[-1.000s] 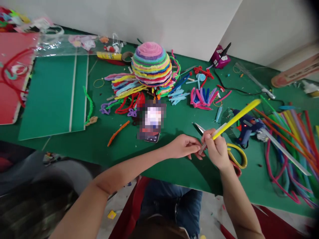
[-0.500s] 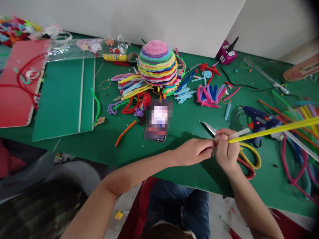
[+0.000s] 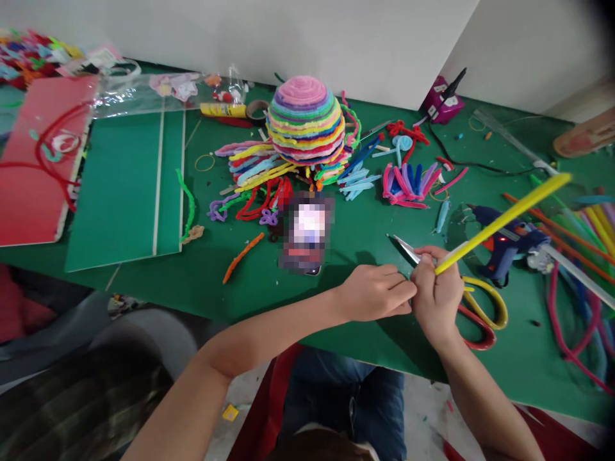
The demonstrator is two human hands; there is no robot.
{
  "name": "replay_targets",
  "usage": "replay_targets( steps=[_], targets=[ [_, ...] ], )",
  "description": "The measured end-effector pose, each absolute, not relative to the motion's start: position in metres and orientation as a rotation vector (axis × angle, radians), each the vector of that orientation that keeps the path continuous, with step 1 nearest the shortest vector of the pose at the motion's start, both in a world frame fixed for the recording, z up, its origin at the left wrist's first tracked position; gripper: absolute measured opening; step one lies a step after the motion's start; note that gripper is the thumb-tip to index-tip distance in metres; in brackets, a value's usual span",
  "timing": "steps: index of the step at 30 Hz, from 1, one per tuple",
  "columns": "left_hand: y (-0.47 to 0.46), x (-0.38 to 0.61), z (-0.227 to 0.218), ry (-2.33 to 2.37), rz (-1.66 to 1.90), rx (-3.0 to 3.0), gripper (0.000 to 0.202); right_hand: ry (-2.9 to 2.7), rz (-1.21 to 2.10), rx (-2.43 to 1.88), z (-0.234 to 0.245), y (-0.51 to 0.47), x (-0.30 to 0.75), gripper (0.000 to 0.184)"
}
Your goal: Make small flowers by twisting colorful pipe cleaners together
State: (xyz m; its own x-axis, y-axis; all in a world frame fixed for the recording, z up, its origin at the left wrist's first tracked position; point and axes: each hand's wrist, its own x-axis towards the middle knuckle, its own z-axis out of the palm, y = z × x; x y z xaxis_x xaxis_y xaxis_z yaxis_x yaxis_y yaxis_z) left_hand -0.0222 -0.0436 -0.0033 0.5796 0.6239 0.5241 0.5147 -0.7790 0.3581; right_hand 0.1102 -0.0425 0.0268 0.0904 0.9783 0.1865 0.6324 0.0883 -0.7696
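Observation:
A long yellow pipe cleaner [image 3: 504,223] slants up to the right out of my right hand [image 3: 436,288], whose fingers are closed round its lower end. Part of a pale strip [image 3: 460,247] shows behind it at the same hand. My left hand [image 3: 377,292] is closed, fingertips against the right hand; whatever it pinches is hidden. Scissors with red and yellow handles [image 3: 502,307] lie under and beside the right hand, their blade tips [image 3: 403,246] pointing up-left. A phone with a blurred screen [image 3: 307,234] lies beyond the left hand.
A striped pipe-cleaner dome [image 3: 306,121] stands at the back among bundles of cut pipe cleaners [image 3: 408,184]. A blue glue gun [image 3: 504,240] lies at right near loose pipe cleaners [image 3: 574,314]. Green [image 3: 125,186] and red boards [image 3: 41,166] cover the left side.
The yellow pipe cleaner has swung to a steeper upward slant, and its far end now shows. Less of the pale strip is visible. My hands have stayed close together.

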Motion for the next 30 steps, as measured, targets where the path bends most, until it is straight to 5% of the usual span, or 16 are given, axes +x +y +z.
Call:
replay_targets(
  steps=[11,17,30],
  targets=[
    [-0.035,-0.033,0.008,0.688,1.271,2.887,0.021,-1.509,1.033,-1.518,0.038,-0.044,0.108,0.022],
    [-0.051,-0.021,0.009,0.373,1.266,2.658,0.018,-1.268,0.903,-1.325,0.031,-0.023,0.123,0.024],
    [-0.061,-0.143,0.010,1.330,1.389,2.643,0.020,-1.251,0.935,-1.132,0.026,-0.025,0.132,0.026]
  ],
)
